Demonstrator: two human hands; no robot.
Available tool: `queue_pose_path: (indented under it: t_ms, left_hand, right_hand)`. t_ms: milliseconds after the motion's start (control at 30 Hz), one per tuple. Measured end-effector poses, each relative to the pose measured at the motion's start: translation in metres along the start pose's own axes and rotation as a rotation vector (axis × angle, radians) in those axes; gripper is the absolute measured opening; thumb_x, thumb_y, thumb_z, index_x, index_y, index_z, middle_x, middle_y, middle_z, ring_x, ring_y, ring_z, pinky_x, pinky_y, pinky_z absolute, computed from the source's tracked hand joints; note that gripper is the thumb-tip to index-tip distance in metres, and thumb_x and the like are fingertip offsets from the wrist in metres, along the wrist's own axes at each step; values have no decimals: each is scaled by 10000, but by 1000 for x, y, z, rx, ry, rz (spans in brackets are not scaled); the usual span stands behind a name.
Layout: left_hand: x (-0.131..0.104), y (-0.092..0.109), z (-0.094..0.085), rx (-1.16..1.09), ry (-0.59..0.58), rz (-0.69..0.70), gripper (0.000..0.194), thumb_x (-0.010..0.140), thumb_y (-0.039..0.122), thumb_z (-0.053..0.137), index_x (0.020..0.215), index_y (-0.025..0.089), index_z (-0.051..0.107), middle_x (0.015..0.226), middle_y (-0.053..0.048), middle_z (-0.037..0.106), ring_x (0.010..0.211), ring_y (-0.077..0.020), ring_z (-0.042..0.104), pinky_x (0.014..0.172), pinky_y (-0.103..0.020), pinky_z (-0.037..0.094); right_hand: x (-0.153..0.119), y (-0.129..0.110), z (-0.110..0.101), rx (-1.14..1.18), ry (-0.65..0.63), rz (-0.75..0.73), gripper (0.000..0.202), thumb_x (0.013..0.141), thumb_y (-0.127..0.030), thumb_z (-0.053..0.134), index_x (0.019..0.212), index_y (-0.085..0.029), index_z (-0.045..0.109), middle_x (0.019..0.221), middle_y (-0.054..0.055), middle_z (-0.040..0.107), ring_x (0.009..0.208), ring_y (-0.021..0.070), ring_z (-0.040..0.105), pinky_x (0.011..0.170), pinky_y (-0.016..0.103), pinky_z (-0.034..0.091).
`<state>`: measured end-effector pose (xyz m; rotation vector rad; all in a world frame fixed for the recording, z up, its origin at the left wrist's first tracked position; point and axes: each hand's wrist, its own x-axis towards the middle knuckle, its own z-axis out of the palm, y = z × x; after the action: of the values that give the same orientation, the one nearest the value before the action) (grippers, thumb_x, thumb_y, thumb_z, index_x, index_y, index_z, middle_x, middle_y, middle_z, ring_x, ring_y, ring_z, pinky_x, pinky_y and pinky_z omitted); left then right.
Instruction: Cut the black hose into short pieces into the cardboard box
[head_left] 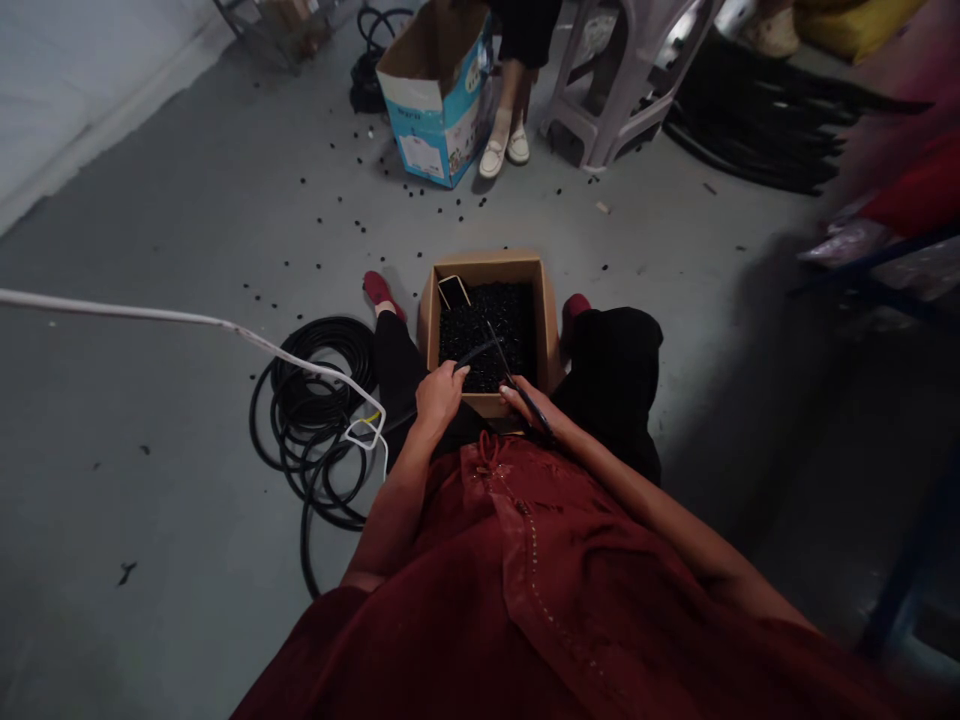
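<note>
My left hand (441,396) is closed around a black rubber tube (478,352), whose end points over the box. In my right hand (531,403) is a pair of dark scissors (502,350), with the blades reaching up beside the tube's end. Whether the blades touch the tube I cannot tell. Below both hands, a cardboard box (487,270) stands between my feet. Small black pieces (514,305) fill much of its bottom. A phone or similar flat rectangle (454,292) leans in its far left corner.
Coils of black tubing (322,360) lie on the floor at left, with a white cable (187,318) crossing above. Small black bits are scattered ahead. A blue and white carton (424,140), a person's shoes (493,157) and a plastic stool (600,130) stand farther off.
</note>
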<state>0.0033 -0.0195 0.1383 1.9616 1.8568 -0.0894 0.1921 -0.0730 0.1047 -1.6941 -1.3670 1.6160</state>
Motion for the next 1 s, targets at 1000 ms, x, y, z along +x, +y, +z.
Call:
queue_pose_path:
  t_ms: [1000]
  left_hand:
    - [-3, 3, 4, 67, -23, 112, 390, 1025, 435, 363, 1257, 220, 592, 1165, -95, 719, 1075, -232, 676, 834, -284, 458]
  right_hand:
    - [17, 18, -6, -124, 102, 3, 427, 907, -585, 442, 1112, -227, 555, 827, 8, 620, 755, 177, 575, 648, 272, 437]
